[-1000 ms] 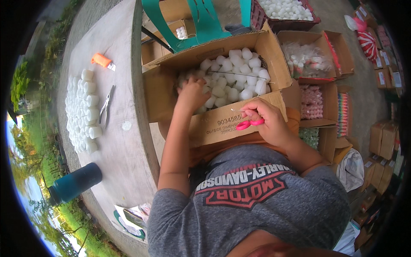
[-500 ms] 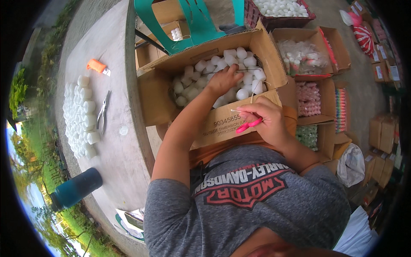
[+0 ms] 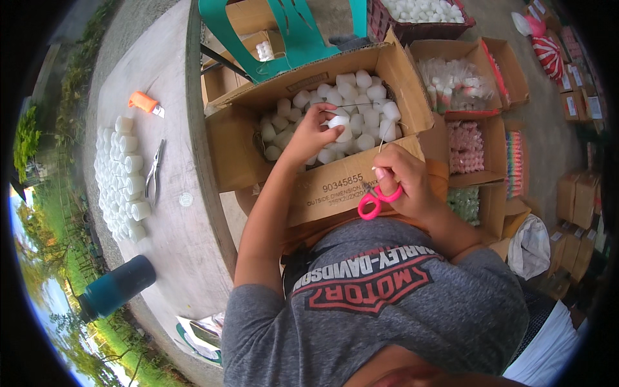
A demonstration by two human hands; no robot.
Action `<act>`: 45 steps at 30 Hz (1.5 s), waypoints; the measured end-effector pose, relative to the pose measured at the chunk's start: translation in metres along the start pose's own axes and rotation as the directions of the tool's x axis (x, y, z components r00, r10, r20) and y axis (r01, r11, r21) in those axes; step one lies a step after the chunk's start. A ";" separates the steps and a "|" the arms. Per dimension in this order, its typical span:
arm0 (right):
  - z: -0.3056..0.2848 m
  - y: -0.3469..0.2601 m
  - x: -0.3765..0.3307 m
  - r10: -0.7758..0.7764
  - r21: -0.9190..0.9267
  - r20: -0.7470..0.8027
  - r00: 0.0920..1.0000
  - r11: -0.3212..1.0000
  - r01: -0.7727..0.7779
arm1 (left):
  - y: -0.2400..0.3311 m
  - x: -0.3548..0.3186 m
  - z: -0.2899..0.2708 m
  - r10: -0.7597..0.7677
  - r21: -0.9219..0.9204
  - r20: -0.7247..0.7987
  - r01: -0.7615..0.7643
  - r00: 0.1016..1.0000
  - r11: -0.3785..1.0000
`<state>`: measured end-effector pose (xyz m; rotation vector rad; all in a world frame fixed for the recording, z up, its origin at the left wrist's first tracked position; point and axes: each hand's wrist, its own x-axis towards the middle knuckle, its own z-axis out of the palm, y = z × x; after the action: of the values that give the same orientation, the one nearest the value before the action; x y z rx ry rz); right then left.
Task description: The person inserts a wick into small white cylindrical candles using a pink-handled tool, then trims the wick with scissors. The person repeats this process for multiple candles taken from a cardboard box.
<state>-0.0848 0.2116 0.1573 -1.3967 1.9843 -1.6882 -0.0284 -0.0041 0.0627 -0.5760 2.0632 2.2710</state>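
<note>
Left hand: the left hand is closing its fingers round one white foam ball down inside the cardboard box.
Right hand: the right hand is curling shut on pink-handled scissors and pinching a thin wire at the box's near wall.
Risk: the wire's tip is likely poking the left fingers; the scissors are likely slipping.
Box: it is brimming with white balls.
Beyond: other cartons are holding packaged pieces; white cups are lining the worktop.
</note>
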 end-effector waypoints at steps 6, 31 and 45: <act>0.010 -0.006 0.006 -0.039 -0.095 -0.064 0.997 0.995 0.033 | 0.037 -0.058 0.007 0.040 -0.715 0.059 0.014 0.997 0.699; 0.007 -0.004 0.032 0.097 -0.245 0.011 0.995 0.965 -0.091 | 0.056 -0.096 0.025 0.239 -0.345 -0.357 -0.365 0.903 0.865; 0.079 0.156 0.087 0.694 -0.817 0.313 0.648 0.545 -0.190 | 0.053 -0.101 -0.011 -0.074 -0.637 -0.591 -0.408 0.803 0.654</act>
<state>-0.1615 0.0803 0.0342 -1.1476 2.3518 -0.0722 0.0552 0.0017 0.1416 -1.2785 1.1951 3.3984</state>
